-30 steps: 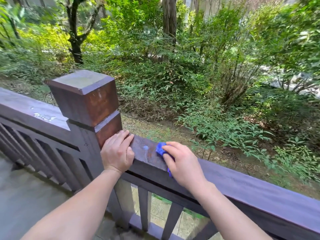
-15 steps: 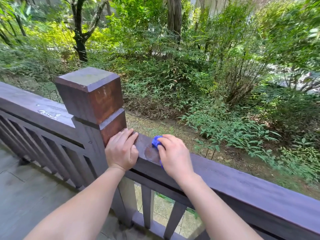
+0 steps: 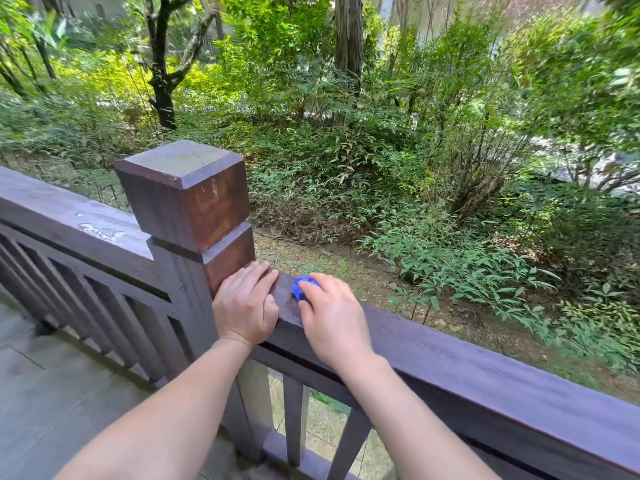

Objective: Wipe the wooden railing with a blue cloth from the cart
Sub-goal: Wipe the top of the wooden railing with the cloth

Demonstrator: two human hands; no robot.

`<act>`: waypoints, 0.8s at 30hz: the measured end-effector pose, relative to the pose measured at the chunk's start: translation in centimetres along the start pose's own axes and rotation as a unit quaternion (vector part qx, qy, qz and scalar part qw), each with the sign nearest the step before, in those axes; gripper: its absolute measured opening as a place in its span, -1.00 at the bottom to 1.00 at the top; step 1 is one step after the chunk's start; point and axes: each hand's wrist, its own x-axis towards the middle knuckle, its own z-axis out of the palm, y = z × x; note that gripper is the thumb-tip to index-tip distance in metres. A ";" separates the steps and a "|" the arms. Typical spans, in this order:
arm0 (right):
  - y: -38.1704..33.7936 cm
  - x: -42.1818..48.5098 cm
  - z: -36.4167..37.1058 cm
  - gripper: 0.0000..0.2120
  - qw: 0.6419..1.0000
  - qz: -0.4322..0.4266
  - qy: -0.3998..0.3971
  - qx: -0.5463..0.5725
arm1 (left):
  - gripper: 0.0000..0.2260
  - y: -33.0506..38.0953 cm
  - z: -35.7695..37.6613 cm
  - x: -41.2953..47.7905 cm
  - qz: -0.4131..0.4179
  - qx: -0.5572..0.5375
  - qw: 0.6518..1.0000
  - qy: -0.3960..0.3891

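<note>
A dark wooden railing (image 3: 485, 372) runs from a square brown post (image 3: 194, 202) down to the right. My right hand (image 3: 332, 320) presses a bunched blue cloth (image 3: 300, 286) onto the rail's top, close to the post; only the cloth's far end shows past my fingers. My left hand (image 3: 246, 304) lies flat on the rail where it meets the post, fingers together, holding nothing. A wet sheen marks the rail between the two hands.
A second rail section (image 3: 69, 223) with pale smears on top runs left from the post, over vertical balusters (image 3: 104, 306). Grey paving (image 3: 52, 393) lies below on my side. Beyond the railing are shrubs, bare ground and trees. No cart is in view.
My right hand has slid the blue cloth left along the rail toward the post, closing the gap to my left hand. The left hand has stayed on the rail by the post.
</note>
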 end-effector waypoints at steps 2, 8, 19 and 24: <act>0.5 -1.2 -0.3 -0.76 0.997 -0.067 -0.031 0.006 | -0.59 0.2 -0.6 0.1 -0.006 -0.001 1.000 -0.027; 4.1 -0.7 -1.7 -0.75 0.994 0.110 0.001 -0.022 | -0.52 1.3 -2.6 0.4 -0.039 0.009 0.988 -0.150; -0.7 2.7 1.4 -0.83 1.000 0.026 -0.003 -0.015 | -0.71 -1.8 -15.0 8.4 0.164 0.108 0.971 0.137; -5.7 4.2 3.8 -0.88 0.998 0.046 0.029 -0.016 | -0.69 -3.9 -16.2 13.5 0.097 0.109 0.981 0.127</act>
